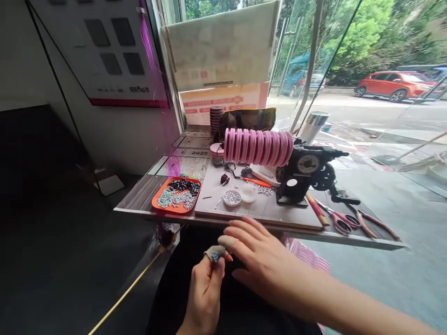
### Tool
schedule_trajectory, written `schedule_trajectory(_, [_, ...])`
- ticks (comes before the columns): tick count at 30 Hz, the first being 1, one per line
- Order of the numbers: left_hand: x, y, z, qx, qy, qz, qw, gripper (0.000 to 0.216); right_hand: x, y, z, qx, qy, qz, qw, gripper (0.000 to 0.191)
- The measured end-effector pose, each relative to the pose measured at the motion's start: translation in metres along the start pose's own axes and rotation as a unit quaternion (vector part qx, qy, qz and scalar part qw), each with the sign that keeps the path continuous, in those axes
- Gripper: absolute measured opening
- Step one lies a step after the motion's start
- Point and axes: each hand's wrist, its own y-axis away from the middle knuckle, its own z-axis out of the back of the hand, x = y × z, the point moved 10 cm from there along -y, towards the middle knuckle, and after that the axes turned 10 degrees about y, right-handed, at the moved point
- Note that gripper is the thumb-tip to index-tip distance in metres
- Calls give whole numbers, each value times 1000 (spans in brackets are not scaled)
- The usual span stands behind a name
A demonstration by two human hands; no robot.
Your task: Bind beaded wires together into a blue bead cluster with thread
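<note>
Low in front of me, my left hand (206, 284) is closed, with thumb and covered forefinger pinching a small blue-grey cluster (215, 256). What the cluster is made of is too small to tell. Just to the right, my right hand (256, 251) has its fingers stretched out, their tips close to the left forefinger. A greyish covering is on one of its fingers too. A small orange-red spot shows between the hands, too small to name. Beyond them, on a pale board (223, 215), are a round dish of small silvery beads (232, 198) and a white round dish (248, 195).
An orange tray (156, 203) of black, teal and silvery small parts stands left. A black hand-cranked winder (292, 186) carries pink spools (258, 147). Scissors (341, 222), pliers (370, 223) and a red-and-tan stick (317, 210) lie right. A thin yellow rod (125, 293) slants lower left.
</note>
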Motion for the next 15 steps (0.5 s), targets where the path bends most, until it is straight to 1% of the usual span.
schedule_trajectory(2, [-2, 3, -3, 6, -6, -15, 1000, 31, 10, 2, -20, 33, 29, 31, 999, 10])
schedule_trajectory(5, [3, 5, 0, -13, 24, -1, 1000, 31, 14, 9, -39, 49, 80, 28, 995, 19])
schedule_trajectory(7, [6, 5, 2, -34, 81, 17, 996, 30, 18, 11, -41, 38, 69, 31, 996, 18])
schedule_trajectory(9, [6, 2, -1, -42, 182, 58, 981, 29, 23, 11, -39, 32, 38, 38, 998, 18])
schedule_trajectory(11, [4, -2, -12, -15, 283, 128, 950, 27, 27, 12, -34, 28, 6, 46, 999, 19])
schedule_trajectory(12, [-3, -6, -14, -2, 311, 149, 939, 27, 27, 13, -30, 26, -8, 51, 998, 20])
schedule_trajectory(13, [-14, -13, -8, -8, 323, 142, 936, 29, 27, 14, -26, 23, -22, 56, 998, 21])
schedule_trajectory(14, [-27, -22, 4, -27, 320, 114, 940, 30, 24, 16, -22, 19, -35, 57, 998, 23])
schedule_trajectory(15, [-46, -30, 25, -73, 303, 42, 949, 34, 20, 18, -17, 13, -48, 55, 997, 25])
